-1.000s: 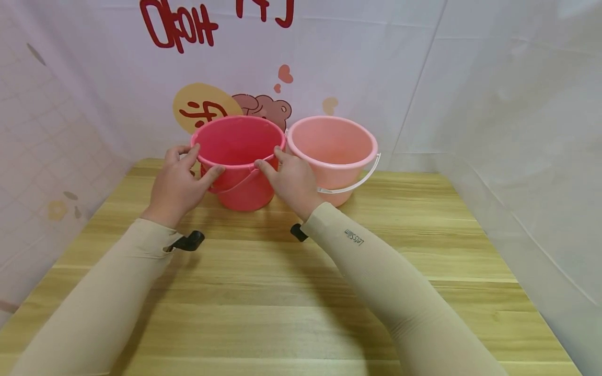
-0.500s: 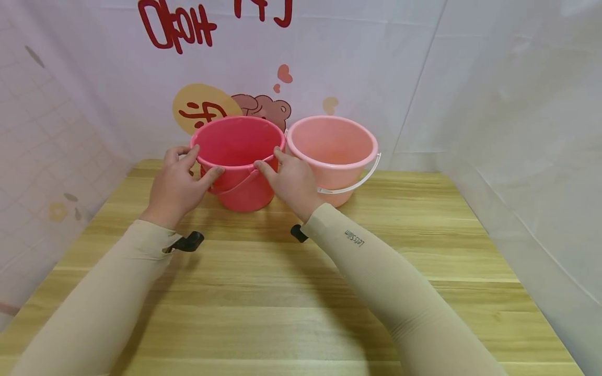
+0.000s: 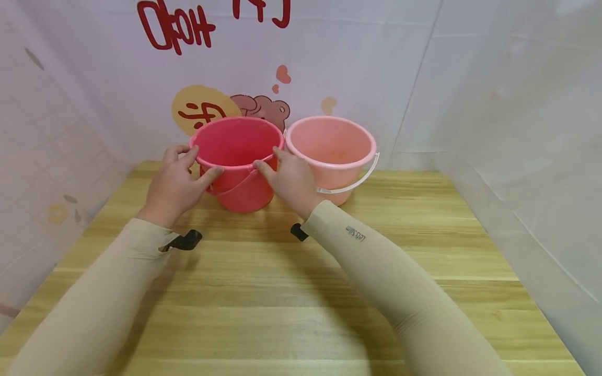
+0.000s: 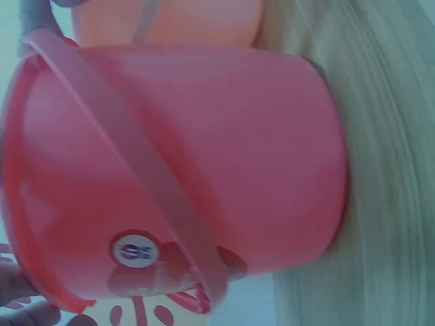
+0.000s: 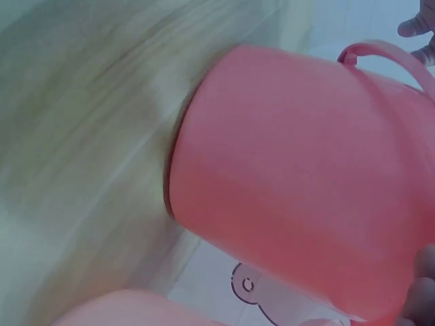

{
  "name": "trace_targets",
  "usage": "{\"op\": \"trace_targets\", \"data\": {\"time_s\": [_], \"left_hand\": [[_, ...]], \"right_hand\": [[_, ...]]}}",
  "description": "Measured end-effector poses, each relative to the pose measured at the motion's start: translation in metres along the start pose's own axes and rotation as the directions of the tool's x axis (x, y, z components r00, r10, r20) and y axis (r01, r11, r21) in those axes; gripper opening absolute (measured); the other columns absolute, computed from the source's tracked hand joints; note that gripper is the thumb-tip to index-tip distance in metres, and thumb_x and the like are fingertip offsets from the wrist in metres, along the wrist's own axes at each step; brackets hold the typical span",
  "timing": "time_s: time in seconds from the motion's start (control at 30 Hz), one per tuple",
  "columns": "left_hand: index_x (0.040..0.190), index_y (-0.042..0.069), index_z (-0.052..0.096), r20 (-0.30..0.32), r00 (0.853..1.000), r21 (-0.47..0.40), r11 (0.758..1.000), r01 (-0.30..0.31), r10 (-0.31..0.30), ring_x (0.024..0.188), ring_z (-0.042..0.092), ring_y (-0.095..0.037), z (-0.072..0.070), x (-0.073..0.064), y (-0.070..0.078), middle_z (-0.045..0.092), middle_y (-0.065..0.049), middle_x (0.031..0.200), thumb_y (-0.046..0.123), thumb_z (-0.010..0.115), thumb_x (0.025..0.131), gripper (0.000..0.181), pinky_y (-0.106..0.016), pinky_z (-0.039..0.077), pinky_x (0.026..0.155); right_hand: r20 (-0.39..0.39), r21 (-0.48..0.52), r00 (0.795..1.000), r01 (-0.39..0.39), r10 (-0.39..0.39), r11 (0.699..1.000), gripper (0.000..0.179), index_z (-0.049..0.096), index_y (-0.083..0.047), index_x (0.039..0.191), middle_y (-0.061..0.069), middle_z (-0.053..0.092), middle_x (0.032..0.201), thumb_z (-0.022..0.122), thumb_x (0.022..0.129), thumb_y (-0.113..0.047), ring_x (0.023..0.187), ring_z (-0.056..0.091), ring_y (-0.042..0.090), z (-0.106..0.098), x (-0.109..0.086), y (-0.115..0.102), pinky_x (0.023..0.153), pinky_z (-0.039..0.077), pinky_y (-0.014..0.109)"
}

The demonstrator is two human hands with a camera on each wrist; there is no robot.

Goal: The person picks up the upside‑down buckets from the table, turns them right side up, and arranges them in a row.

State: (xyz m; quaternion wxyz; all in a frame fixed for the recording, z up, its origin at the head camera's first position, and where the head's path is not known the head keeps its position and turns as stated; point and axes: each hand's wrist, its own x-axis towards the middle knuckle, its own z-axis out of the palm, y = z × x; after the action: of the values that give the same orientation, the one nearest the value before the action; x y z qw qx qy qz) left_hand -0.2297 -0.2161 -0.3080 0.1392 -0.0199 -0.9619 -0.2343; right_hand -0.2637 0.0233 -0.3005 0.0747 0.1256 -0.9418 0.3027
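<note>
A bright pinkish-red bucket (image 3: 246,194) stands upright on the wooden table, its mouth facing up. At the near left of its rim, my left hand (image 3: 171,188) grips with thumb in front and fingers round the side. My right hand (image 3: 296,180) holds the near right of the same rim by thumb and forefinger. The red handle (image 4: 146,159) hangs down the bucket's near side, and a round sticker (image 4: 136,250) shows there in the left wrist view. Close on the right stands a pale pink bucket (image 3: 340,177), its white handle (image 3: 352,185) lowered; my right hand partly covers it.
A white printed sheet (image 3: 357,62) with red lettering and a cartoon bear hangs close behind both buckets. Pale sheets also rise along the left and right sides. Bare wooden table (image 3: 244,297) lies between my forearms.
Both hands stay on the red bucket's rim, and neither bucket has visibly moved. The head view has shifted very slightly.
</note>
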Motion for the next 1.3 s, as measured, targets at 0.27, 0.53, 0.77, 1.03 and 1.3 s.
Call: {"op": "trace_targets", "data": {"time_s": [0.27, 0.53, 0.77, 1.03, 1.3], "left_hand": [[0.149, 0.031, 0.009, 0.040, 0.999, 0.017, 0.999, -0.032, 0.031, 0.124, 0.034, -0.042, -0.009, -0.001, 0.001, 0.021, -0.013, 0.151, 0.072, 0.047, 0.077, 0.091, -0.062, 0.048, 0.076], [0.148, 0.022, 0.024, -0.117, 0.957, 0.100, 0.962, -0.253, 0.264, 0.138, 0.019, -0.034, -0.004, -0.018, 0.015, 0.022, -0.010, 0.152, 0.063, 0.055, 0.080, 0.086, -0.067, 0.036, 0.092], [0.144, 0.016, 0.035, -0.084, 0.890, 0.161, 0.887, -0.432, 0.449, 0.139, 0.019, -0.037, 0.010, -0.040, 0.050, 0.027, -0.012, 0.150, 0.058, 0.061, 0.078, 0.083, -0.067, 0.029, 0.099], [0.146, 0.018, 0.029, 0.028, 0.845, 0.169, 0.831, -0.531, 0.534, 0.142, 0.010, -0.038, 0.031, -0.065, 0.084, 0.020, -0.013, 0.153, 0.070, 0.051, 0.077, 0.089, -0.064, 0.022, 0.105], [0.149, 0.020, 0.022, 0.193, 0.850, 0.177, 0.834, -0.522, 0.491, 0.143, 0.005, -0.037, 0.050, -0.077, 0.100, 0.015, -0.011, 0.155, 0.077, 0.041, 0.077, 0.094, -0.058, 0.014, 0.111]], "right_hand": [[-0.066, 0.084, 0.990, 0.127, -0.121, 0.988, 0.071, 0.020, -0.026, 0.148, -0.002, 0.058, 0.074, 0.046, 0.090, -0.055, 0.057, 0.055, 0.013, 0.001, -0.011, 0.004, 0.057, 0.050, 0.023], [-0.119, -0.035, 0.906, 0.406, -0.407, 0.913, 0.029, 0.059, -0.020, 0.099, -0.008, 0.046, 0.060, 0.040, 0.096, -0.041, 0.054, 0.044, 0.008, -0.016, -0.040, 0.010, 0.051, 0.039, 0.022], [-0.204, -0.241, 0.814, 0.497, -0.544, 0.834, 0.028, 0.066, -0.016, 0.105, -0.004, 0.059, 0.082, 0.051, 0.092, -0.035, 0.082, 0.053, 0.013, -0.035, -0.074, 0.033, 0.074, 0.044, 0.027], [-0.185, -0.308, 0.791, 0.516, -0.583, 0.799, 0.051, 0.054, -0.011, 0.130, 0.010, 0.053, 0.131, 0.055, 0.089, -0.041, 0.123, 0.045, 0.027, -0.047, -0.104, 0.065, 0.106, 0.033, 0.037], [-0.036, -0.411, 0.892, 0.398, -0.451, 0.820, 0.077, 0.031, -0.009, 0.145, 0.019, 0.020, 0.152, 0.048, 0.088, -0.058, 0.140, 0.011, 0.042, -0.050, -0.123, 0.083, 0.112, 0.015, 0.054]]}}
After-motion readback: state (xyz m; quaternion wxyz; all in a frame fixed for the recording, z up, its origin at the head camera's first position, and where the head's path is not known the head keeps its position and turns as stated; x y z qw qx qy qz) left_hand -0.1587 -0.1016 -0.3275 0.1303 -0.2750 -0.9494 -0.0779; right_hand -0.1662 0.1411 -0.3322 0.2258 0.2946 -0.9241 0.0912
